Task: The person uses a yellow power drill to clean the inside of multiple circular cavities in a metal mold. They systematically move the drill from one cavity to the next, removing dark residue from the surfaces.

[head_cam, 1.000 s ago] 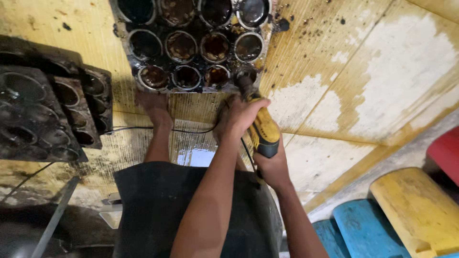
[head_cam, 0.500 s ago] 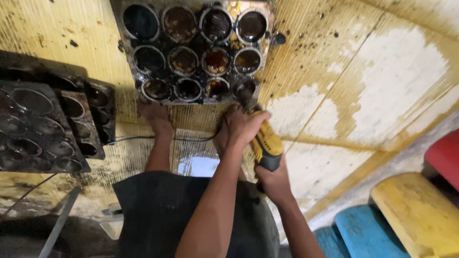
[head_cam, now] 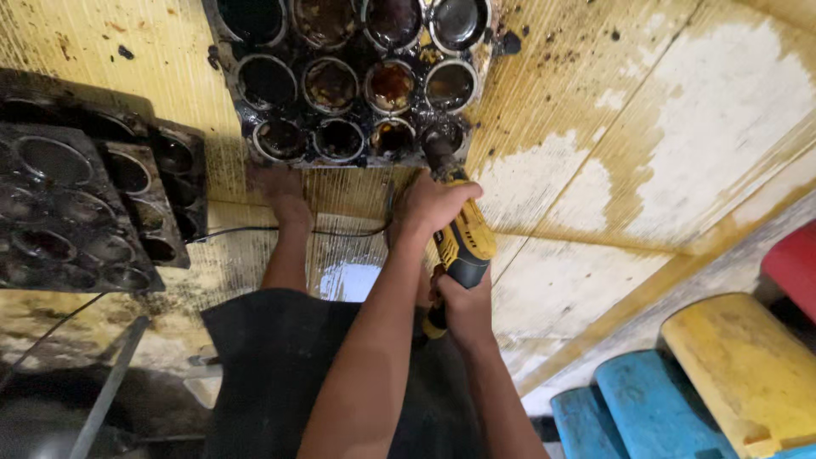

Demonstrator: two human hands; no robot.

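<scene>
Stained yellow floor under greasy baking tray, drill.

Both hands grip yellow drill; tip seemingly in greasy muffin tray cup.

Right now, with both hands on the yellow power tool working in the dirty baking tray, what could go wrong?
1. The yellow-and-black power tool spins in a corner cup of the greasy black multi-cup baking tray; the tray looks held only by bare feet, so it might shift or spin.
2. The thin black cord runs beside the feet and could snag.
3. The left hand grips close to the tool's head; a slip seems possible.
</scene>
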